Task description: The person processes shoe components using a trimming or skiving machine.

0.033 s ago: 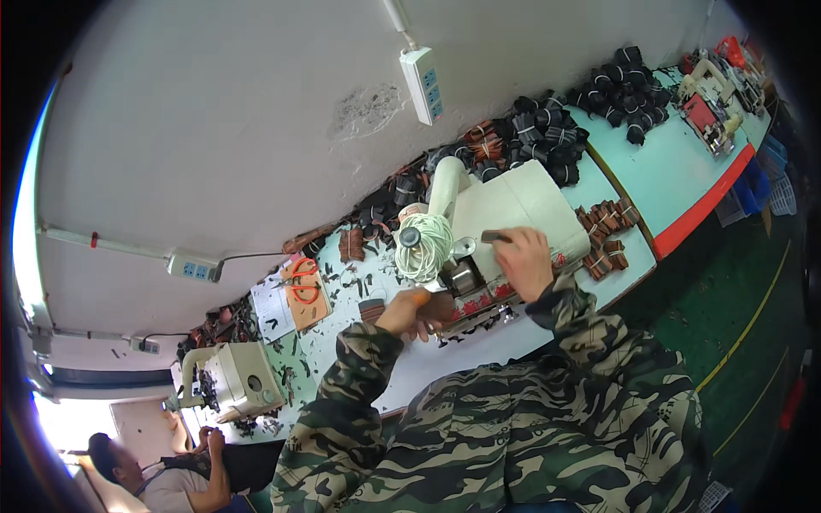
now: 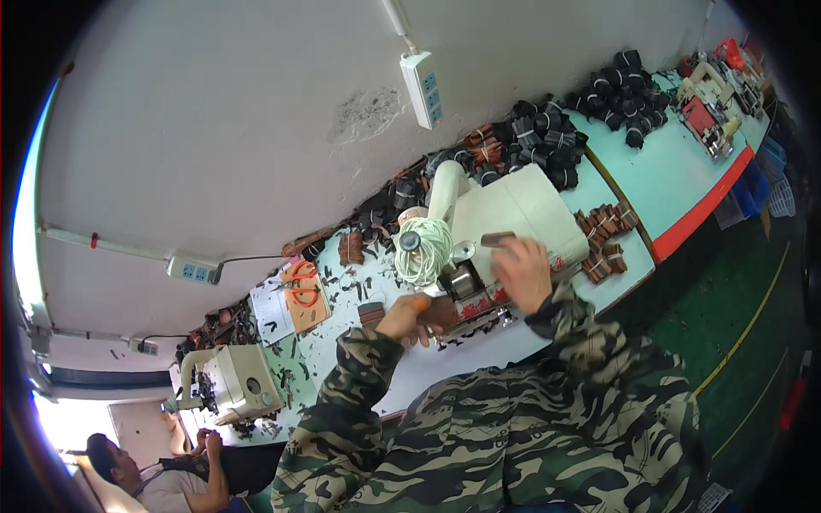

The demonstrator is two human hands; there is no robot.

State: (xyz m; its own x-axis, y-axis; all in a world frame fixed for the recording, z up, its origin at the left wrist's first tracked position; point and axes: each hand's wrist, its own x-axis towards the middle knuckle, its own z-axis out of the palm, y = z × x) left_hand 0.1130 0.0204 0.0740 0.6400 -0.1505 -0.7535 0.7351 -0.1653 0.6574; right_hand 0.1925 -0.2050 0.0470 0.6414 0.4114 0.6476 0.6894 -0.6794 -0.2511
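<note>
Beside the metal roller of a cream bench machine (image 2: 513,201), my left hand (image 2: 400,318) is closed on a brown leather piece (image 2: 441,311). Something orange covers one of its fingertips. Just left of that hand lies a small stack of brown strips (image 2: 370,314). My right hand (image 2: 523,272) is over the machine's front edge, its fingers smeared by motion. A dark brown strip (image 2: 497,239) is at its fingertips, over the machine's flat top; I cannot tell whether they grip it. A coil of pale cord (image 2: 424,252) hangs on the machine, partly hiding it.
Orange-handled scissors (image 2: 302,284) lie on papers to the left, among dark scraps. Tied brown bundles (image 2: 605,224) sit right of the machine; black bundles (image 2: 629,98) are piled along the wall. Another machine (image 2: 231,382) and a seated person (image 2: 171,479) are at far left.
My right hand has shifted slightly toward me and its fingers have blurred. The left hand keeps its place on the leather piece.
</note>
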